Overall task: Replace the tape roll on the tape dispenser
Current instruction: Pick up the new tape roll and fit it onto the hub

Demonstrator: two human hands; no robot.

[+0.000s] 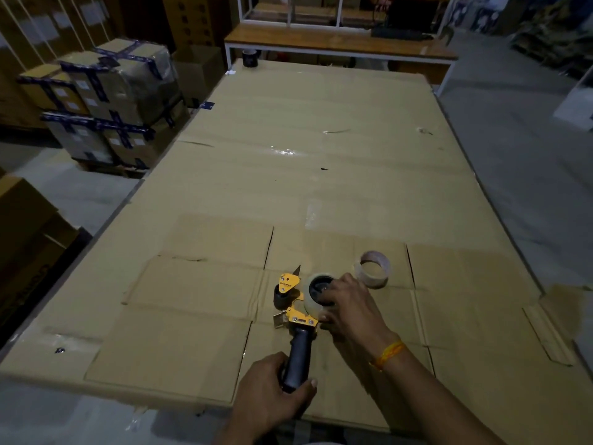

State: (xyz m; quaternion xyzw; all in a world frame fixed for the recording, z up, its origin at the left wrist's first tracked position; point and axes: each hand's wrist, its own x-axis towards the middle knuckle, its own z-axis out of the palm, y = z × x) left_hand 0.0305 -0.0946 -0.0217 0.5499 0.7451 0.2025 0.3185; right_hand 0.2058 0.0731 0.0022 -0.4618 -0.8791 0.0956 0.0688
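Observation:
A yellow and black tape dispenser (290, 303) lies on the cardboard-covered table (321, 175) near the front edge. My left hand (272, 390) grips its black handle. A clear tape roll (313, 295) sits on the dispenser's black hub, and my right hand (349, 308) holds this roll from the right side, fingers on its face and rim. A nearly bare cardboard tape core (373, 269) stands on the cardboard just beyond my right hand, apart from it.
A dark tape roll (250, 57) stands at the table's far left corner. Stacked taped boxes (102, 101) fill the floor to the left. A wooden bench with a white frame (340, 43) stands beyond the far edge. More cartons (22, 232) sit at near left.

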